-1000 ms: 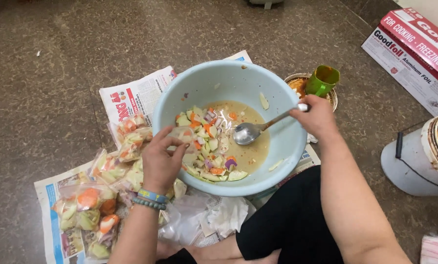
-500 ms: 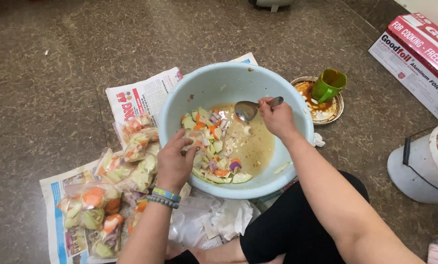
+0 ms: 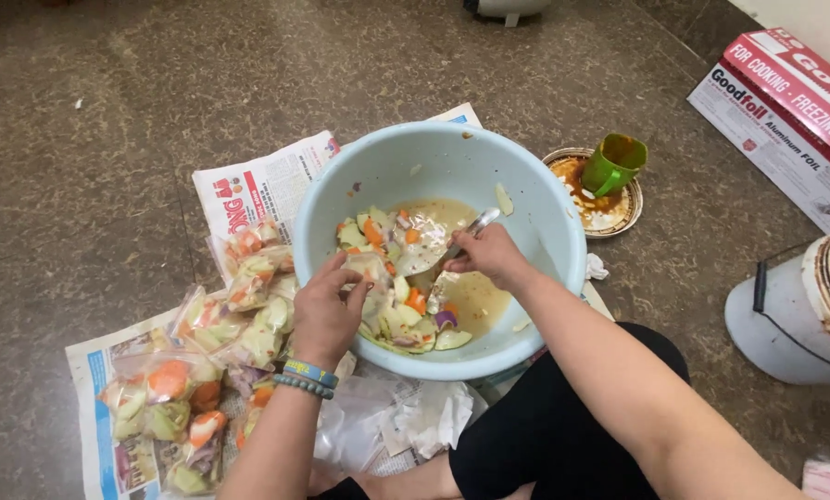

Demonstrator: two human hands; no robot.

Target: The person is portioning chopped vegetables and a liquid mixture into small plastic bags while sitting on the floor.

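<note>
A pale blue bowl (image 3: 545, 199) sits on the floor with sliced vegetables (image 3: 392, 319) in yellowish liquid. My left hand (image 3: 327, 310) reaches over the near rim and holds a small clear plastic bag (image 3: 370, 270) open above the vegetables. My right hand (image 3: 491, 255) grips a metal spoon (image 3: 475, 225), its bowl end down at the bag's mouth among the slices.
Several filled clear bags of vegetables (image 3: 202, 370) lie on newspaper (image 3: 257, 181) left of the bowl. A green cup (image 3: 611, 162) stands on a small dish (image 3: 619, 213) behind right. A foil box (image 3: 785, 111) and a white pot (image 3: 785, 310) are at right. Empty bags (image 3: 406, 417) lie near my knee.
My right hand has brought the spoon from the bowl's right rim in toward the middle, down to the bag. My left hand has shifted slightly into the bowl with the bag.
</note>
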